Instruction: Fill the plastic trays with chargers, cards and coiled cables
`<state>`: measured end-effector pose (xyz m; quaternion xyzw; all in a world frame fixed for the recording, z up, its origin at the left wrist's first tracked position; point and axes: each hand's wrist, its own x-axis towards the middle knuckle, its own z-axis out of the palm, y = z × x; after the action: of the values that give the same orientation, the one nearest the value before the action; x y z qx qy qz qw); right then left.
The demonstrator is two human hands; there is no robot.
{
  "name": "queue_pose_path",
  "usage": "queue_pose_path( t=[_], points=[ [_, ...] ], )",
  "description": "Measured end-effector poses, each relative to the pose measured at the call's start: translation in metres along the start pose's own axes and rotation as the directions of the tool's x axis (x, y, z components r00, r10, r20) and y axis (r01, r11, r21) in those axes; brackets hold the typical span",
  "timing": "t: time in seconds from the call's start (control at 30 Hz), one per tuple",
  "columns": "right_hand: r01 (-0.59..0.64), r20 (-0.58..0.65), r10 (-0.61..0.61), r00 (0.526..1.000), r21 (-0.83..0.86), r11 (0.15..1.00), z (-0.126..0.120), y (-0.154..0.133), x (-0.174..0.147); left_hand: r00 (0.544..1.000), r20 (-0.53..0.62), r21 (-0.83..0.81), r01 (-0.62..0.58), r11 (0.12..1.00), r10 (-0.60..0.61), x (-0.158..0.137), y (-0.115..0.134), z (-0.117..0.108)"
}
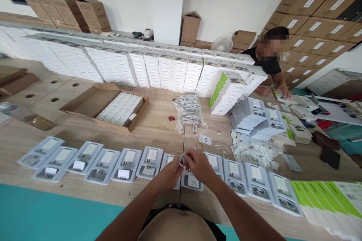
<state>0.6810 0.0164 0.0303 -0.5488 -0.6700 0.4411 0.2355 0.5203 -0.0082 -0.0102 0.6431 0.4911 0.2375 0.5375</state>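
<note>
Left hand [173,171] and right hand [198,163] pinch a coiled cable [181,160] above the wooden table [160,107]; pillar [166,3] at twelve, cartons [301,22] at two.

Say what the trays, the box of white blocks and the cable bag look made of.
Trays: probably thin moulded plastic, glossy, with formed recesses. Box: matte brown cardboard, with folded sides. Bag: likely clear plastic film, shiny; cables show through.
</note>
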Motion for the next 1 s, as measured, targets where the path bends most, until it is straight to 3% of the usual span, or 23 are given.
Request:
queue_pose_path(
  t=[0.07, 0.13, 0.23, 0.33, 0.37, 0.43, 0.5, 0.57, 0.67, 0.8, 0.9, 1.0],
  points=[
    [-0.09, 0.036, 0.083, 0.996, 0.268, 0.959, 0.009, 0.012, -0.001, 1.0, -0.003, -0.114, -0.019, 0.993, 0.019, 0.0, 0.001, 0.001],
    [-0.121, 0.04, 0.114, 0.993, 0.345, 0.931, 0.016, 0.021, -0.004, 1.0, 0.024, -0.218, -0.011, 0.976, 0.017, 0.0, 0.002, 0.002],
    [-0.018, -0.159, 0.028, 0.987, 0.062, 0.998, 0.017, 0.023, -0.008, 0.998, 0.055, -0.224, 0.024, 0.974, -0.012, -0.001, 0.001, 0.002],
    [0.094, -0.347, -0.222, 0.911, -0.35, 0.932, 0.004, 0.016, -0.009, 0.999, -0.036, 0.038, -0.029, 0.999, 0.031, -0.001, 0.002, -0.001],
    [0.127, -0.331, -0.291, 0.898, -0.439, 0.889, -0.002, 0.013, -0.009, 0.995, -0.073, 0.144, -0.056, 0.988, 0.067, -0.002, 0.003, -0.003],
    [0.19, -0.202, -0.338, 0.919, -0.524, 0.83, -0.015, 0.011, -0.006, 0.981, -0.128, 0.3, -0.099, 0.949, 0.143, -0.003, 0.008, -0.006],
    [0.217, -0.04, -0.269, 0.962, -0.485, 0.847, -0.024, 0.014, -0.004, 0.968, -0.16, 0.348, -0.126, 0.929, 0.192, -0.004, 0.014, -0.01],
    [0.202, 0.056, -0.196, 0.979, -0.382, 0.902, -0.028, 0.019, -0.003, 0.972, -0.16, 0.275, -0.123, 0.954, 0.171, -0.005, 0.019, -0.013],
    [0.19, 0.042, -0.185, 0.982, -0.261, 0.946, -0.025, 0.026, -0.003, 0.995, -0.091, 0.023, -0.049, 0.999, 0.051, -0.005, 0.021, -0.015],
    [0.196, -0.002, -0.202, 0.979, -0.238, 0.951, -0.021, 0.027, -0.005, 0.981, 0.105, -0.211, 0.18, 0.961, -0.161, -0.003, 0.012, -0.015],
    [0.215, 0.058, -0.209, 0.976, -0.401, 0.891, -0.021, 0.021, -0.007, 0.948, 0.174, -0.217, 0.301, 0.929, -0.267, -0.002, 0.003, -0.016],
    [0.199, 0.085, -0.186, 0.979, -0.606, 0.77, -0.02, 0.015, -0.011, 0.975, 0.052, -0.063, 0.218, 0.974, -0.215, -0.003, 0.0, -0.017]
  ],
)
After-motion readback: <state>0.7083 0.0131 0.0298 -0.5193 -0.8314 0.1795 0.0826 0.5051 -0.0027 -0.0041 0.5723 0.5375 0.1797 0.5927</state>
